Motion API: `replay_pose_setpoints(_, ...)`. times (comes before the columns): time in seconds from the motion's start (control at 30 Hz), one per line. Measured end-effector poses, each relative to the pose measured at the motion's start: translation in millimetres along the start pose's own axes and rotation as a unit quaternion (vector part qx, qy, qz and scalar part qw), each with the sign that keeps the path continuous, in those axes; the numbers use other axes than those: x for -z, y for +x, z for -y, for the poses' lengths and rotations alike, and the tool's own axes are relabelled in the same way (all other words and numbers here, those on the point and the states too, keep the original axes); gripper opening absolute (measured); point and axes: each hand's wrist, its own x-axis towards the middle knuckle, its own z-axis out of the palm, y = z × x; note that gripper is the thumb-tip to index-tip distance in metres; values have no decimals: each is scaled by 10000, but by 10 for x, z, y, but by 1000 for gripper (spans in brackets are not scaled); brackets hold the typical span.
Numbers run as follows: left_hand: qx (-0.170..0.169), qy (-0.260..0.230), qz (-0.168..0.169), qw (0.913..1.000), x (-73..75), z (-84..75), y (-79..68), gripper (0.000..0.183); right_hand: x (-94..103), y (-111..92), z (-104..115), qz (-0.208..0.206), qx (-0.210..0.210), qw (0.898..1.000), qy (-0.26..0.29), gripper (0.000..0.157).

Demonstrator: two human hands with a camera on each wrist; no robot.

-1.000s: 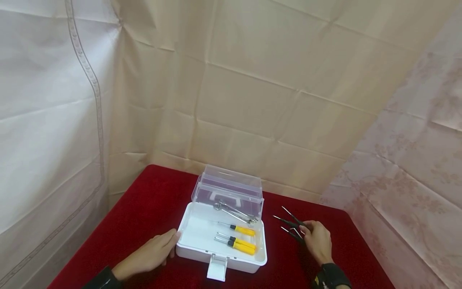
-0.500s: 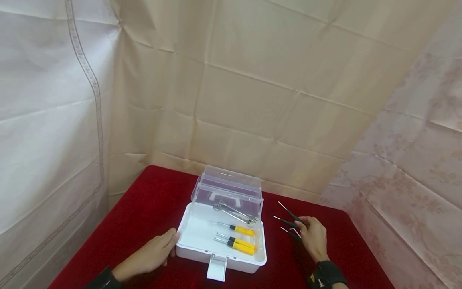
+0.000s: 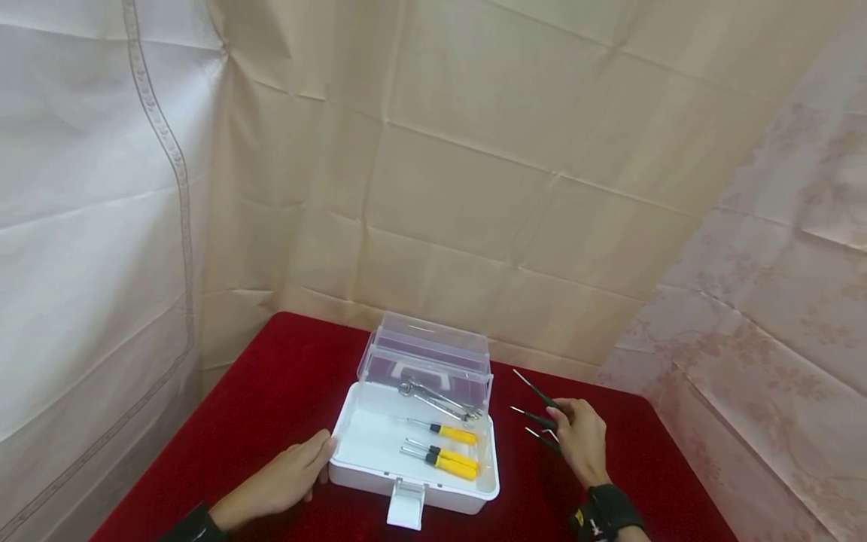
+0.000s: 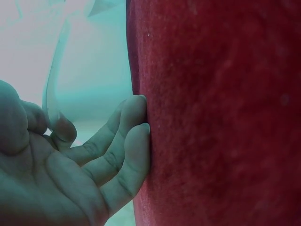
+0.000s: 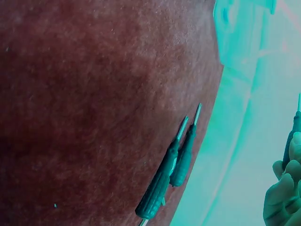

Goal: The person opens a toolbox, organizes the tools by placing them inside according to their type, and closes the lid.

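Observation:
My left hand (image 3: 298,470) grips the left rim of a white toolbox (image 3: 366,476), thumb over the edge. In the left wrist view its lower fingers (image 4: 136,146) rest at the red cloth beside the box wall. My right hand (image 3: 584,440) holds a dark-handled screwdriver (image 3: 542,395) near its handle, shaft pointing away to the upper left. In the right wrist view this screwdriver (image 5: 294,136) shows at the right edge, apart from the table. Below the right hand lie two more dark screwdrivers (image 5: 157,186), side by side, with a bent silver rod (image 3: 551,433) between them.
Inside the toolbox lie several yellow-handled screwdrivers (image 3: 457,434) and silver wrenches (image 3: 440,400). Its clear lid (image 3: 433,354) stands open toward the back, and the latch (image 3: 406,506) hangs at the front. A red cloth (image 3: 291,369) covers the table; curtains (image 3: 474,188) surround it.
My right hand has lifted the dark screwdriver off the others and moved left toward the box. The left hand stays at the rim.

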Motion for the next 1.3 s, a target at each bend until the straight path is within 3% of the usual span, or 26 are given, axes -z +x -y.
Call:
replay_pose_setpoints(0.43, 134, 70, -168, 9997, -20, -34, 1, 32, 17, 5, 82, 171, -54, 9998, 40, 15)
replay_pose_setpoints(0.93, 308, -6, -105, 9995, -30, -16, -8, 28, 12, 56, 174, 36, 85, 9997, 226, 14)
replay_pose_setpoints(1.3, 203, 43, -178, 9996, -29, -16, 7, 27, 22, 112, 283, 59, 83, 9990, 428, 15)
